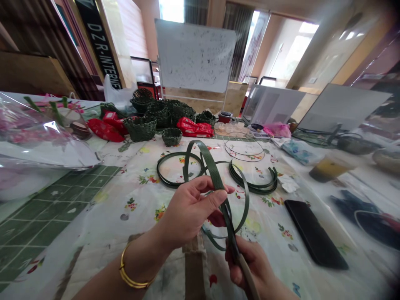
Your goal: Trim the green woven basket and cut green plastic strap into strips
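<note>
A flat, dark green woven-texture strip (210,160) arches up from my hands and bends down behind them. My left hand (193,206), with a gold bangle at the wrist, pinches this strip between thumb and fingers. Lower and to the right, my right hand (250,260) is closed around the dark lower stretch, which runs on as a brownish length to the bottom edge. Whether a tool lies along it there, I cannot make out. A thinner green strip (246,200) curls in a loop beside the hands. Behind them lie coiled strips (161,177) and a curved bundle of strips (254,187).
Dark green woven baskets (140,128) and red packets (195,127) stand at the back. To the right lie a black phone (315,233), crumpled tissue (287,183) and a cup (328,168). Clear plastic wrapping (40,137) sits left on the flowered tablecloth (140,187).
</note>
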Available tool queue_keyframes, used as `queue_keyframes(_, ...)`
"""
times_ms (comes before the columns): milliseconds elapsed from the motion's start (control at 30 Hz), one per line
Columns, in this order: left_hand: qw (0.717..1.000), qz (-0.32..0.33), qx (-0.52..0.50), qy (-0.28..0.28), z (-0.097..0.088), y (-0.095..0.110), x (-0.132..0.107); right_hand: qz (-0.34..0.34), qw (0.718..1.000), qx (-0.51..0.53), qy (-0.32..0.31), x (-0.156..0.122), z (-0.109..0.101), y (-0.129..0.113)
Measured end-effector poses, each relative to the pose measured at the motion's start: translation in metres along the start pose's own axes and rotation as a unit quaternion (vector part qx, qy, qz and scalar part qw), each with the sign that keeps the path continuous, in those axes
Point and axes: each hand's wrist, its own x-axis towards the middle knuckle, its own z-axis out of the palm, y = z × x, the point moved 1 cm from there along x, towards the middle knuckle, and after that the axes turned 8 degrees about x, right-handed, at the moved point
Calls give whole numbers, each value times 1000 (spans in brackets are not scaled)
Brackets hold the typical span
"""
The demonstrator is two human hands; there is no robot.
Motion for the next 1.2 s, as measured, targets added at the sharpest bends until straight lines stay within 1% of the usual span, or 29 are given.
queue_keyframes(133,1000,4,-16,-2,0,0,0,-13,1000,-7,9,2,0,0)
queue_keyframes(267,1000,9,-9,-2,-4,4,2,-14,1000,-21,9,6,-2,-3)
queue_keyframes(400,999,22,1,44,-12,8,3,6,1000,-4,-18,7,-3,-4)
queue_keyframes(467,998,17,7,54,-13,9,3,19,1000,6,-23,6,-3,-2)
queue_keyframes(567,999,14,13,48,-13,8,2,27,999,16,-20,4,-3,5)
queue_keyframes(700,999,26,25,40,-11,5,2,30,999,38,-23,2,-2,9)
queue_keyframes(867,999,25,35,15,-4,1,1,10,998,54,-18,4,-3,3)
queue_keyframes(967,999,15,29,7,-1,2,2,6,997,65,-29,5,-4,1)
queue_keyframes(1133,999,11,27,19,-1,3,3,10,997,70,-39,3,-4,1)
queue_keyframes(1200,999,14,25,15,-2,3,3,10,997,63,-35,1,-3,2)
